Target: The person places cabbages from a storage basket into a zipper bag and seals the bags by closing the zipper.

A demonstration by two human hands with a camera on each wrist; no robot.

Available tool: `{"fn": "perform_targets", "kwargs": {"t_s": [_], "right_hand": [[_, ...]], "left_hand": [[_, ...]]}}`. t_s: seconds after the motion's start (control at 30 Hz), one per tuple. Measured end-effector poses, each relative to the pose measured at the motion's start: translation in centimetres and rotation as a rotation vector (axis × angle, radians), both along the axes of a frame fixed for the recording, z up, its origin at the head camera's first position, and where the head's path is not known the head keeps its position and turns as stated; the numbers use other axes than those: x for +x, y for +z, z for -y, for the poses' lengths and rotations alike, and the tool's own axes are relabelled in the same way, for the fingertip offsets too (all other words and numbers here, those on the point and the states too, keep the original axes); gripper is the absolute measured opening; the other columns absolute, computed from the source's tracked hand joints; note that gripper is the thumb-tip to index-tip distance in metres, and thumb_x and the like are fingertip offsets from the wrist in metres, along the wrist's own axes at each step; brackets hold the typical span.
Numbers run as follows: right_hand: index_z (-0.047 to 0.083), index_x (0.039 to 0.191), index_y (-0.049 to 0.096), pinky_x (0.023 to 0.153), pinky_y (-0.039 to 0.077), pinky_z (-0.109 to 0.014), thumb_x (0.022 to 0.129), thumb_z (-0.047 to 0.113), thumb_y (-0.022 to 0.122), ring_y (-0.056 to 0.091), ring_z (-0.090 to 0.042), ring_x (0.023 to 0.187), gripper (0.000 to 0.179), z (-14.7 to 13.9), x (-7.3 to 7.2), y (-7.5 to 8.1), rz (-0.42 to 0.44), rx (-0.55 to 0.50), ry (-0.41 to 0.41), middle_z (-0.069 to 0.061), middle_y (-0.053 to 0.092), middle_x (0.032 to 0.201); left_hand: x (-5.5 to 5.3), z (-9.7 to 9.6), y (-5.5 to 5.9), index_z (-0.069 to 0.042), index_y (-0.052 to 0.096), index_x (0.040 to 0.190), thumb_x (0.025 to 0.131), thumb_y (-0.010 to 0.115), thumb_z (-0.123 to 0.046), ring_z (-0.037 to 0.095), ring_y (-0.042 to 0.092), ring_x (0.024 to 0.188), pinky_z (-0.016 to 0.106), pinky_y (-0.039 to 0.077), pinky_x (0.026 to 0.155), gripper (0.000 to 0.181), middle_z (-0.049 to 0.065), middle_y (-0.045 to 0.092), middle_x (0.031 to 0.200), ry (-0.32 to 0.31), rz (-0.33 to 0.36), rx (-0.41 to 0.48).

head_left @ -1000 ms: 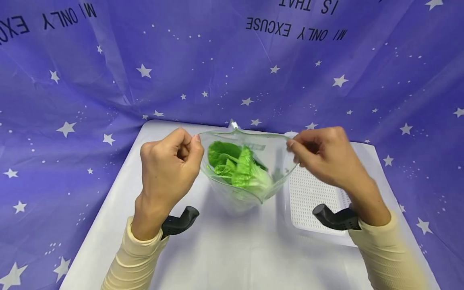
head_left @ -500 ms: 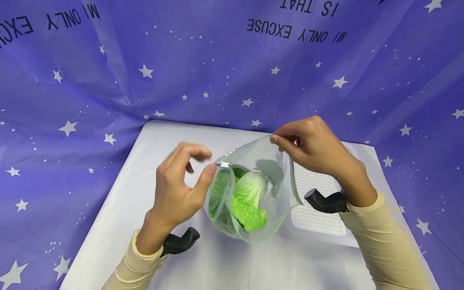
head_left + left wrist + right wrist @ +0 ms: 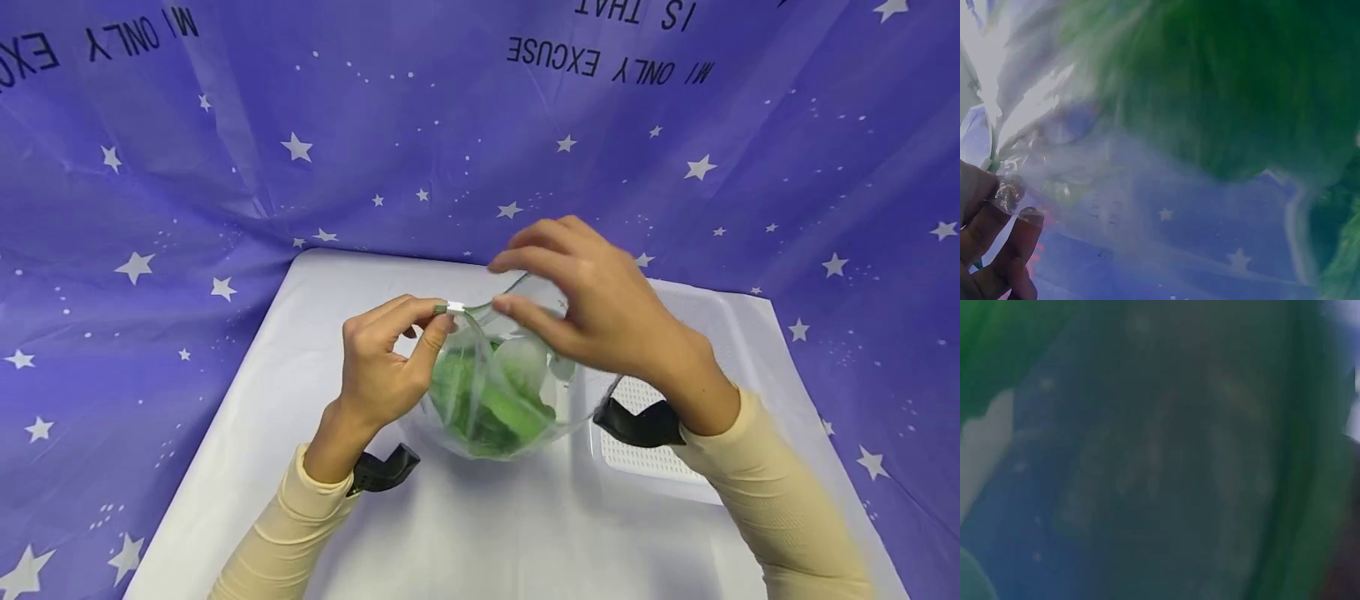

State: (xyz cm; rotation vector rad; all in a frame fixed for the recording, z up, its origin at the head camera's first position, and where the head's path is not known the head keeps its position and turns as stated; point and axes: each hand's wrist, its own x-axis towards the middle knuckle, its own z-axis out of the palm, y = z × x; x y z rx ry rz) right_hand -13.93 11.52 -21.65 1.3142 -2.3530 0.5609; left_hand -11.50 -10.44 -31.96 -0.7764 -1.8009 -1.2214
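Note:
A clear zip bag with green edging holds leafy green lettuce. My left hand pinches the bag's end at the white zip slider. In the left wrist view, fingertips press on crinkled plastic beside the green leaves. Above the bag's mouth, my right hand has its thumb and fingers spread apart, just right of the slider; whether it touches the plastic I cannot tell. The right wrist view is dark and blurred, mostly plastic with a leaf in one corner.
Behind the bag on the right lies a white perforated tray, partly covered by the right arm. Both stand on a white-covered table. A purple star-printed cloth rises behind the table's far edge.
The left hand lets go of the bag's rim, then pinches it by the slider. My right hand releases its side of the rim and moves left toward the slider. The bag's mouth has turned.

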Motion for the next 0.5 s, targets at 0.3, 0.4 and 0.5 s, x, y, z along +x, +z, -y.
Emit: {"fn": "perform_targets", "kwargs": {"t_s": [0.3,0.4,0.5], "right_hand": [[0.011,0.086,0.074,0.051,0.041,-0.027,0.090,0.018,0.073,0.049,-0.008,0.059,0.008,3.1,-0.1,0.2,-0.021,0.083,0.084,0.005,0.059,0.073],[0.011,0.084,0.073,0.051,0.042,-0.027,0.091,0.016,0.072,0.049,-0.007,0.058,0.009,3.0,-0.9,-0.3,-0.015,0.096,0.126,0.006,0.058,0.074],[0.011,0.085,0.070,0.052,0.041,-0.027,0.094,0.020,0.069,0.048,-0.009,0.058,0.013,2.9,-1.3,-0.8,-0.076,0.126,0.147,0.005,0.056,0.075]], "left_hand": [[-0.7,-0.7,0.8,-0.001,0.073,0.086,0.102,0.056,-0.024,0.012,0.058,0.056,0.026,0.047,0.052,0.033,0.000,0.066,0.068,0.002,-0.038,-0.062],[-0.6,-0.7,0.5,-0.002,0.073,0.086,0.101,0.057,-0.021,0.012,0.062,0.058,0.026,0.048,0.053,0.029,0.000,0.067,0.069,-0.009,0.006,-0.042],[-0.6,-0.5,0.3,-0.002,0.073,0.086,0.099,0.059,-0.015,0.012,0.061,0.058,0.025,0.048,0.053,0.023,0.000,0.066,0.069,0.004,0.014,-0.036]]}}
